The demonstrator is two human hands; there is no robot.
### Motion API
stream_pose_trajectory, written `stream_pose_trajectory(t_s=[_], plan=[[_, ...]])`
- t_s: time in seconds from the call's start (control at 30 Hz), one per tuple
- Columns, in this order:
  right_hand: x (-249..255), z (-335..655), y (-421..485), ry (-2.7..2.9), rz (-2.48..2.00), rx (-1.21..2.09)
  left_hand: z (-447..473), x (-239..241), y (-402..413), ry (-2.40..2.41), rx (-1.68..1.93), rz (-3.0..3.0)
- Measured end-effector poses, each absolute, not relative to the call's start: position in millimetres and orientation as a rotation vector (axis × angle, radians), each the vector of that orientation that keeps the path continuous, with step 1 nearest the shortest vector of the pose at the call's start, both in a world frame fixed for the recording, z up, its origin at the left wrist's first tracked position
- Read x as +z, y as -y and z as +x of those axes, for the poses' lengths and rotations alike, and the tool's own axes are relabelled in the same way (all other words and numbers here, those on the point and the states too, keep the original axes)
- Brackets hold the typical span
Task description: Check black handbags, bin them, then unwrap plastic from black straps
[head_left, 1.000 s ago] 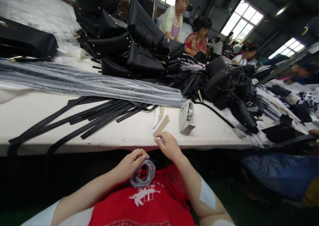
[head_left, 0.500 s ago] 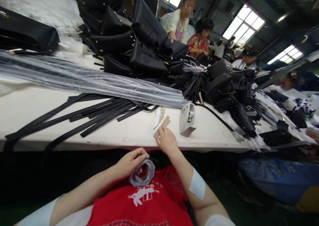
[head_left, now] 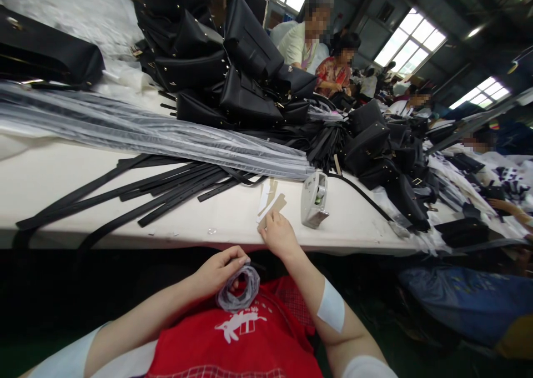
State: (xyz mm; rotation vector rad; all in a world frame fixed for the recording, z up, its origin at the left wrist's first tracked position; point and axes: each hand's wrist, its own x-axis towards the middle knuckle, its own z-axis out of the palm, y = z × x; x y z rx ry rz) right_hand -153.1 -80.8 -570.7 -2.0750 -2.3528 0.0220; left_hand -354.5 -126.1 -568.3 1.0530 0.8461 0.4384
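Grey coil, left hand gripping its upper edge

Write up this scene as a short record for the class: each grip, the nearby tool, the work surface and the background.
Left grip: holds a plastic-wrapped coil
Right grip: fingers at the near end of pale strips; pinch unclear
Tool: tape dispenser, right of the strips
Surface: white-covered table
Straps: black straps, loosely fanned
Behind straps: long plastic-wrapped bundle
Background: piled black bags; people
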Motion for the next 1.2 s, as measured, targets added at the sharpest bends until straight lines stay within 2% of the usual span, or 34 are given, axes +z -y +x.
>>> stream_pose_trajectory(t_s=[0.6,0.77,1.2], plan=[[-567.6,-162.6,77.8,2.374,-2.205,-0.013,-353.6,-564.4,126.9,-0.841,0.382,1.007],[-559.4,-154.4,81.3,2.396,-2.121,-0.011,-356.7,-560.5,125.1,-0.846,0.335,0.989],[-559.6,-156.1,84.7,2.375,-2.140,0.017,-355.6,-580.5,128.9,-0.814,0.396,1.055]])
